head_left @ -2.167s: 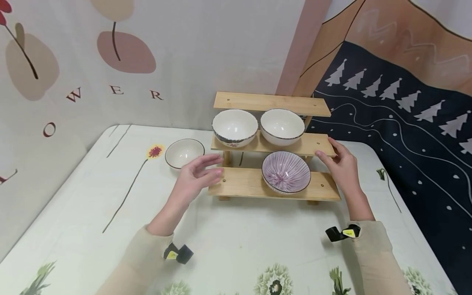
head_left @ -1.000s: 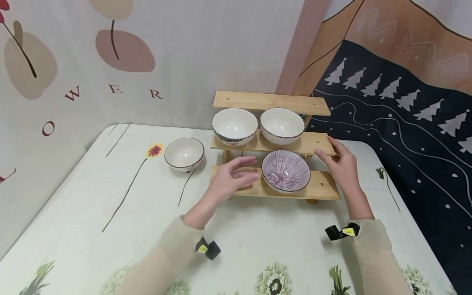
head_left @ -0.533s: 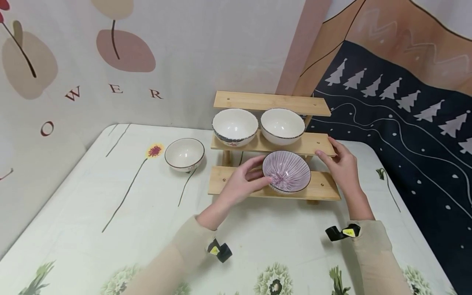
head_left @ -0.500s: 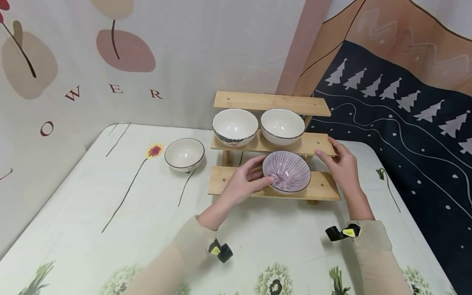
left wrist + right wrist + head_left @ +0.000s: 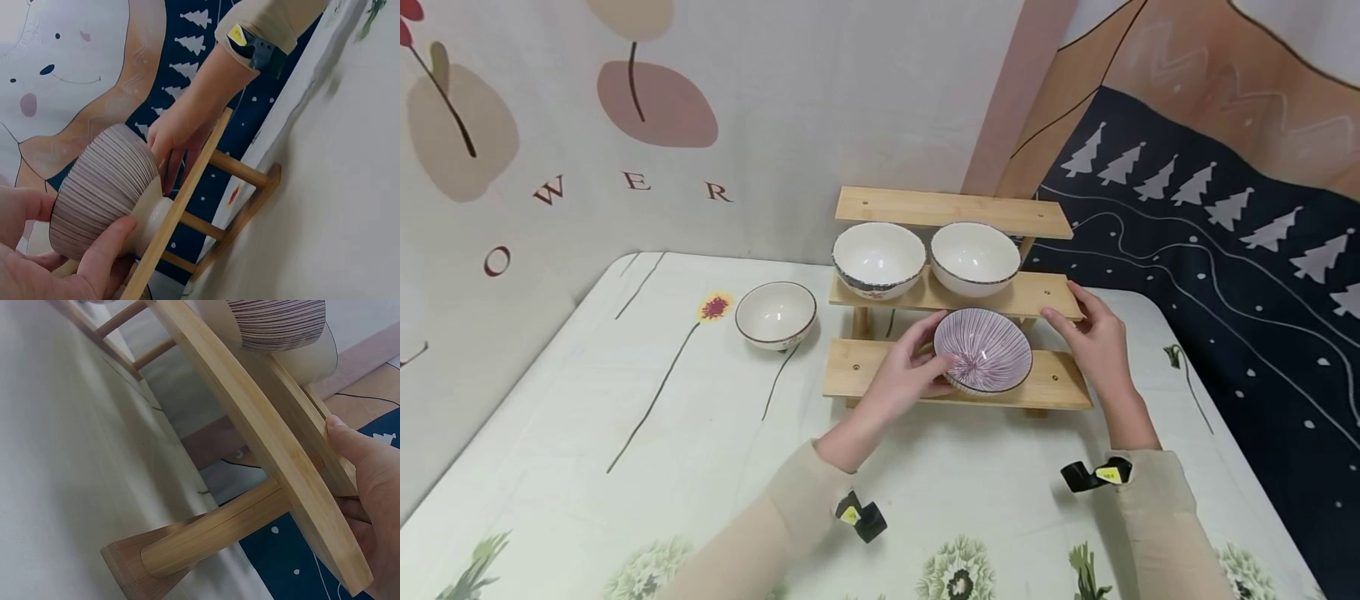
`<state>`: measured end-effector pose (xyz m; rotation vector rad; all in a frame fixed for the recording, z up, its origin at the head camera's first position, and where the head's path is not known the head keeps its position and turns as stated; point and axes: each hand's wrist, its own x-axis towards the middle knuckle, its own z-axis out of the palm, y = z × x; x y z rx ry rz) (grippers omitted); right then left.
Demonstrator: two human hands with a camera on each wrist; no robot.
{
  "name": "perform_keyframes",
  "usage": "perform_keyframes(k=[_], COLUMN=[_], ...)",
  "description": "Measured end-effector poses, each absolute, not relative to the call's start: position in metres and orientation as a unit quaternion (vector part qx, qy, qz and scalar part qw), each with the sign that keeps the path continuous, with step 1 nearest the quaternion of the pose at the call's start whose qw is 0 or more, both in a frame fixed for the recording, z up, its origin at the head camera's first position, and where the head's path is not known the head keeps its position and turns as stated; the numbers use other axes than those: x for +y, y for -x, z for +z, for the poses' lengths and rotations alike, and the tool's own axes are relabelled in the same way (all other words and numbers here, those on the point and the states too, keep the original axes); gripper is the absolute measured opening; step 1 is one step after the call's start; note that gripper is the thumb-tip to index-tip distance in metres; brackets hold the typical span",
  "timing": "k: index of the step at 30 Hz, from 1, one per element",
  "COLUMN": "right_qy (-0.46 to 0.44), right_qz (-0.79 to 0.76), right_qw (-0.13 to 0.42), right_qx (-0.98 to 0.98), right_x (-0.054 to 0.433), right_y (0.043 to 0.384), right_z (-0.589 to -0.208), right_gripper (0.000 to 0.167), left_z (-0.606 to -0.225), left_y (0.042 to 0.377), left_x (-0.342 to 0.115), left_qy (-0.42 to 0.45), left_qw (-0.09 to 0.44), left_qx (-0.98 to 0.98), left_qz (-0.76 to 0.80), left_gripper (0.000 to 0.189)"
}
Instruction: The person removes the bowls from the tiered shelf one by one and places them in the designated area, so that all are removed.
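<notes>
A purple-striped bowl point(image 5: 983, 350) sits on the lowest tier of a wooden three-tier shelf point(image 5: 880, 360). My left hand point(image 5: 901, 373) grips this bowl by its left side, thumb over the rim and fingers around the outside. In the left wrist view the bowl's ribbed outer wall point(image 5: 103, 187) and pale foot show close to the board. My right hand point(image 5: 1099, 337) holds the right end of the middle tier, thumb on top. The right wrist view shows that hand point(image 5: 375, 481) pinching the board's end, its fingers partly hidden beneath.
Two white bowls with dark rims, one at left point(image 5: 877, 260) and one at right point(image 5: 974, 258), stand on the middle tier. A smaller cream bowl point(image 5: 775, 315) is on the flowered tablecloth point(image 5: 700, 417), left of the shelf. Behind the shelf hangs a printed cloth point(image 5: 850, 100).
My left hand has moved right, from beside the small cream bowl to the purple-striped bowl, and has taken hold of it. My right hand stays on the middle tier.
</notes>
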<state>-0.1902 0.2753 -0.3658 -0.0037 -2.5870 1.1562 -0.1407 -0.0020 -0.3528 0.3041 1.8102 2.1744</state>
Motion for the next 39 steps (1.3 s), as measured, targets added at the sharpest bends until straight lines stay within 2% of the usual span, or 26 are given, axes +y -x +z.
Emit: perform_keyframes(k=[39], right_qy=[-0.013], right_qz=[0.405], right_qw=[0.163], right_qx=[-0.9], right_x=[0.277], right_y=[0.192], right_z=[-0.368], right_gripper=[0.072], left_z=[-0.345], left_y=[0.126], left_x=[-0.059], left_qy=[-0.075], left_qw=[0.142], left_qx=[0.628], left_qz=[0.762], left_gripper=[0.062])
